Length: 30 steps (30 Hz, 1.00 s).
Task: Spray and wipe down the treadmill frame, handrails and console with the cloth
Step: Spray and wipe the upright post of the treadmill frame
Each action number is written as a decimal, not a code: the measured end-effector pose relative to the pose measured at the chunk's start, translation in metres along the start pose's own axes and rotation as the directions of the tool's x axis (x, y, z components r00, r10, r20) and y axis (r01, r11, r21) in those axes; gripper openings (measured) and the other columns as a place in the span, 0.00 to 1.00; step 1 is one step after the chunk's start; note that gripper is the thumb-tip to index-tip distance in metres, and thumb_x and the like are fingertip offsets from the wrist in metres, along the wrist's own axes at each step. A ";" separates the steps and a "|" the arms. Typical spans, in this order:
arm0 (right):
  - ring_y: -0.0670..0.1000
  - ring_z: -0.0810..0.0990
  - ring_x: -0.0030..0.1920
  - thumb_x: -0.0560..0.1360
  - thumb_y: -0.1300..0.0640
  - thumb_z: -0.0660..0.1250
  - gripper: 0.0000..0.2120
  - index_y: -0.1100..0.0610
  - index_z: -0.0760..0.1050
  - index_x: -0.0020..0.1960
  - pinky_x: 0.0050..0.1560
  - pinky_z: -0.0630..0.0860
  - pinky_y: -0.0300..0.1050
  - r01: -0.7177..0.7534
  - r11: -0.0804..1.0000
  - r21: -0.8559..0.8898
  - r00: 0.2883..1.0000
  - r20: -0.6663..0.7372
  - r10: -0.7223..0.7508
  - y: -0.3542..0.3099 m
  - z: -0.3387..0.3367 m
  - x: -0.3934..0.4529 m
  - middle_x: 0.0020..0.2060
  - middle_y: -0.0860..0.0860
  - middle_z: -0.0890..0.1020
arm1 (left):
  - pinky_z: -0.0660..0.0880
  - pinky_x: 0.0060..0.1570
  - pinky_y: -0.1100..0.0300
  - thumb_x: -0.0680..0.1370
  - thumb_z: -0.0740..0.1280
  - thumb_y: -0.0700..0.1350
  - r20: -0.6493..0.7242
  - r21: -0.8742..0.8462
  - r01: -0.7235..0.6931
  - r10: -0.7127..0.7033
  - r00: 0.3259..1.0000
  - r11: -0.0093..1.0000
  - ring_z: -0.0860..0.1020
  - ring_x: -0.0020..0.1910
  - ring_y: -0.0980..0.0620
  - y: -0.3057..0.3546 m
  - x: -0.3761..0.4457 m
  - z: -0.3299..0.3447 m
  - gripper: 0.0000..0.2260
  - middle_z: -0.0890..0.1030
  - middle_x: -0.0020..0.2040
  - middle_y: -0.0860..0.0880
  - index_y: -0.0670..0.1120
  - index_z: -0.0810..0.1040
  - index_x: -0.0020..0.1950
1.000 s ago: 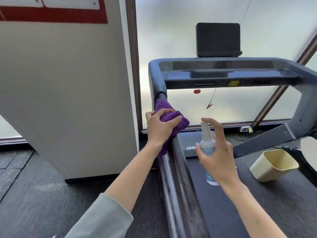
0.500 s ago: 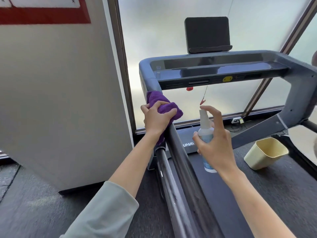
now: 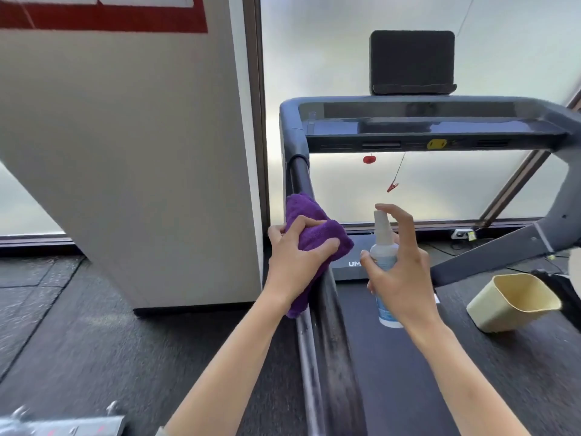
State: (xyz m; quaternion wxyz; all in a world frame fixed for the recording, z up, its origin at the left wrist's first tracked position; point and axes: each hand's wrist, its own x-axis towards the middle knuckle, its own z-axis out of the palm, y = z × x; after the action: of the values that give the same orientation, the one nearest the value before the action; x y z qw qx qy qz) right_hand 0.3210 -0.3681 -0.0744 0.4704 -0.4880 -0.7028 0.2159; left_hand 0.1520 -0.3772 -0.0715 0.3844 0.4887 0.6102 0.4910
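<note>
Frosted window glass (image 3: pixel 345 73) backs the scene; dark rubber flooring (image 3: pixel 78 341) below, a white partition panel (image 3: pixel 125 168) at far left. Going rightward: left hand (image 3: pixel 294 258) has its fingers curled over the purple cloth (image 3: pixel 317 237), pressing it against the left handrail (image 3: pixel 330 325), just below the joint where the rail meets the upright. Compared with 0.5 s ago the cloth sits lower on the rail, with a bare stretch of black tube now exposed above it; judged a downward wiping stroke in progress. Next right, right hand (image 3: pixel 399 278) is wrapped round the spray bottle (image 3: pixel 385 262), index finger arched over the nozzle top, bottle upright above the belt (image 3: pixel 393 388); that posture is unchanged, no mist visible. Console (image 3: pixel 424 127) and its tablet stand (image 3: pixel 412 61) sit above, farther back; a red safety clip (image 3: pixel 392 187) dangles beneath. At far right a beige bin (image 3: pixel 512 303) lies tipped on the deck. Judgement: 1 rail partly done; lower rail looks streaked, so the stroke needs to run on toward the camera. Console, right handrail and frame remain.
</note>
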 end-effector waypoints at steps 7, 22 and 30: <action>0.54 0.77 0.26 0.73 0.67 0.68 0.33 0.36 0.63 0.64 0.29 0.79 0.52 0.018 1.000 -0.009 0.998 0.053 -0.017 0.009 0.004 0.017 0.31 0.51 0.76 | 0.77 0.57 0.55 0.71 0.74 0.48 -0.006 -0.005 0.096 -0.096 0.995 0.995 0.76 0.50 0.52 0.013 0.027 0.001 0.10 0.64 0.53 0.54 0.58 0.77 0.46; 0.60 0.76 0.28 0.71 0.68 0.67 0.34 0.37 0.63 0.64 0.30 0.79 0.59 -0.024 0.999 0.023 1.000 0.012 0.024 0.015 0.016 0.044 0.34 0.48 0.75 | 0.67 0.57 0.58 0.73 0.70 0.51 -0.065 0.217 0.064 -0.051 0.997 0.974 0.74 0.54 0.44 0.023 0.141 0.000 0.14 0.62 0.59 0.48 0.56 0.75 0.58; 0.52 0.77 0.29 0.71 0.68 0.69 0.34 0.39 0.62 0.66 0.30 0.80 0.57 0.041 0.998 0.040 0.999 0.011 -0.042 0.003 -0.005 0.008 0.41 0.38 0.76 | 0.73 0.61 0.57 0.73 0.69 0.48 -0.041 -0.016 0.059 -0.060 0.997 0.998 0.76 0.58 0.47 0.016 0.043 0.000 0.18 0.70 0.66 0.42 0.55 0.77 0.62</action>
State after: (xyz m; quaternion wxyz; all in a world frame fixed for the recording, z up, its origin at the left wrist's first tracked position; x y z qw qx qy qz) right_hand 0.3261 -0.3604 -0.0705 0.4803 -0.4624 -0.7111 0.2231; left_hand 0.1455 -0.3352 -0.0556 0.3898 0.4573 0.6287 0.4937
